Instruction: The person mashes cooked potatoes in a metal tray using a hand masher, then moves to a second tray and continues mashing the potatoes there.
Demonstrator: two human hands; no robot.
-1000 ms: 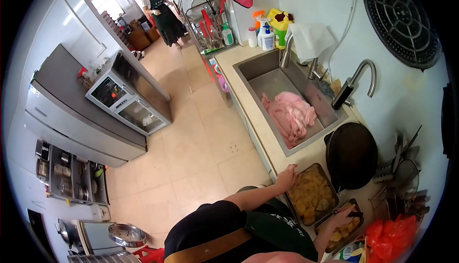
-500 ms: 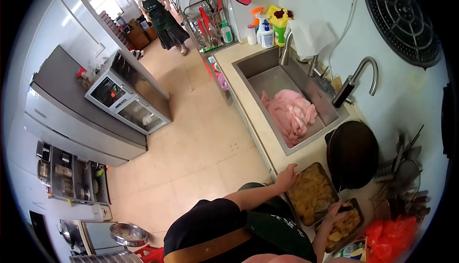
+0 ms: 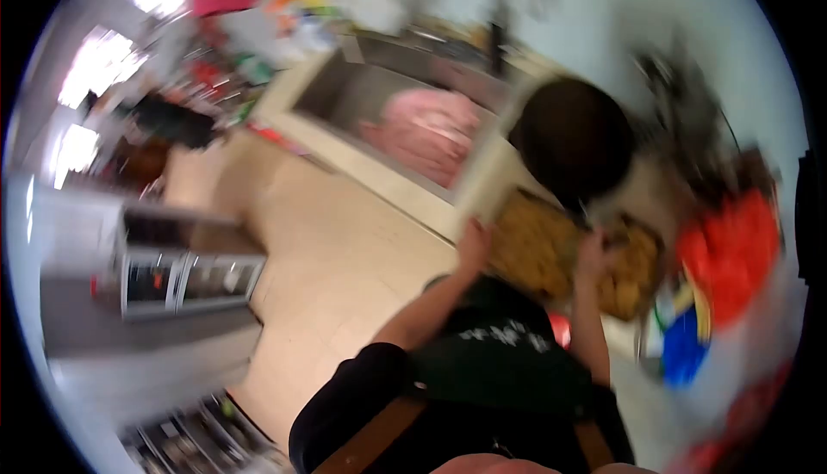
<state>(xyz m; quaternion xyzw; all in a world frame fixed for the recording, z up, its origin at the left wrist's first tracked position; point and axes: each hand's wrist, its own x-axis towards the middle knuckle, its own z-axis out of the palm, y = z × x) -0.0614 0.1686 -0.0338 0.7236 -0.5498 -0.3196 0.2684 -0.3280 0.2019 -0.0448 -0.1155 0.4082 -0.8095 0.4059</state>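
Motion blur softens the whole view. My left hand is at the left edge of a metal tray of yellowish-brown food pieces; its fingers are smeared. My right hand is closed around a dark-handled utensil, above where this tray meets a second tray with similar pieces. The utensil's working end is too blurred to make out.
A round black pan stands behind the trays. Pink raw meat lies in the sink. A red plastic bag and a blue item are to the right. A blurred person is at far left.
My view has swung round, so the sink, pan and trays appear further up and turned. Both hands remain at the trays, the right still with the dark-handled utensil.
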